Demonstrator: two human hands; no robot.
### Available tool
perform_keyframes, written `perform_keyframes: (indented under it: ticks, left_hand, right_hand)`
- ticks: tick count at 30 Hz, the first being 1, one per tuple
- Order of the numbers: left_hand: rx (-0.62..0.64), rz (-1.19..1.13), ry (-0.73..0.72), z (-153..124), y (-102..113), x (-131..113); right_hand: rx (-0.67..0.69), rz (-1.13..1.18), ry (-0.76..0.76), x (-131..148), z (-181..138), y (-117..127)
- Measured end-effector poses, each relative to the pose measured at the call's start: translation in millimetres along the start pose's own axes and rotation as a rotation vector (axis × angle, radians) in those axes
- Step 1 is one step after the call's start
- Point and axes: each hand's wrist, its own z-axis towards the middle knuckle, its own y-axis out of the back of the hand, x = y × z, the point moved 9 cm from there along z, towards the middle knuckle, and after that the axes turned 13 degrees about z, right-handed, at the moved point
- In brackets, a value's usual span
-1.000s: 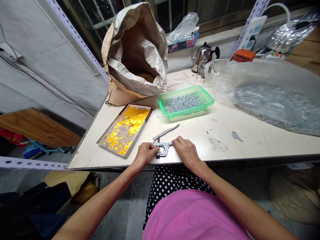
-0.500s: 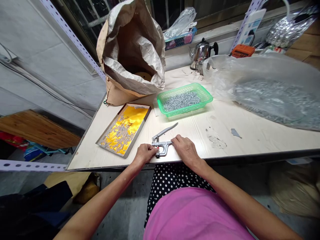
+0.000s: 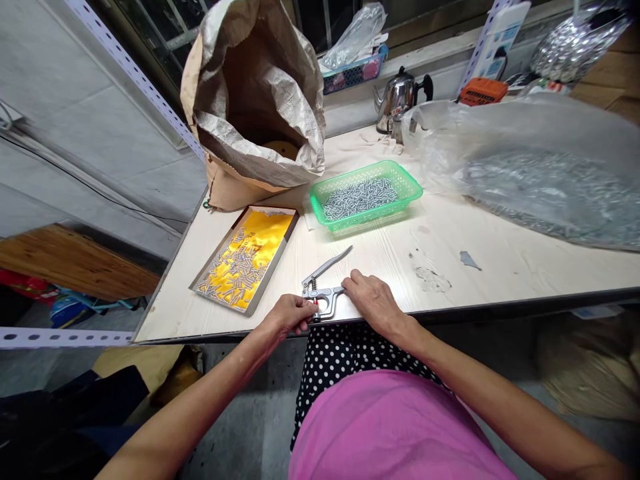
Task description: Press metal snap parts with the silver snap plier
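Snap-fastener pliers (image 3: 327, 293) in grey metal lie near the table's front edge, their upper handle raised and a spring showing by the pivot. My right hand (image 3: 373, 301) is closed on the end of the lower handle. At the jaws, my left hand (image 3: 290, 313) is closed in a pinch beside a small red part; whatever sits between its fingertips is too small to make out. To the left, a shallow tray (image 3: 273, 279) with a yellow bottom holds many small metal pins (image 3: 240, 267). A green plastic basket (image 3: 367, 220) beyond the pliers holds more such metal pieces.
A large open paper sack (image 3: 225, 183) stands behind the tray. At the right lies a clear plastic bag (image 3: 550, 193) full of small pieces. A steel kettle (image 3: 397, 103) and an orange box (image 3: 483, 91) stand at the back. A grey scrap (image 3: 469, 260) lies on the table (image 3: 380, 257).
My left hand has shifted slightly toward the table's edge, its fingers covering more of the jaw's lower end. My right hand keeps its hold on the handle. The whole view has moved slightly.
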Motion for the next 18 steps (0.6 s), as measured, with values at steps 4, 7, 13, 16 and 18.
perform_keyframes:
  ticks: [4,7,13,16,18]
  left_hand:
    - [0.016,-0.071,0.006,-3.2,-3.1,-0.6]
    - [0.030,-0.063,0.017,-2.6,-3.0,-1.6]
    - [0.068,-0.015,0.027,-1.1,-3.5,-2.2]
    - [0.080,-0.007,0.052,-0.9,-4.2,0.1]
    - [0.094,-0.015,0.055,-0.7,-5.0,0.2]
  right_hand:
    - [0.137,0.076,-0.043,-5.9,-5.3,3.3]
    - [0.165,0.163,-0.014,-9.5,4.7,15.0]
    - [0.051,0.003,0.099,-19.7,54.7,24.1]
    - [0.107,-0.013,0.172,-23.6,71.2,10.3]
    - [0.096,-0.008,0.231,-24.2,75.3,7.5]
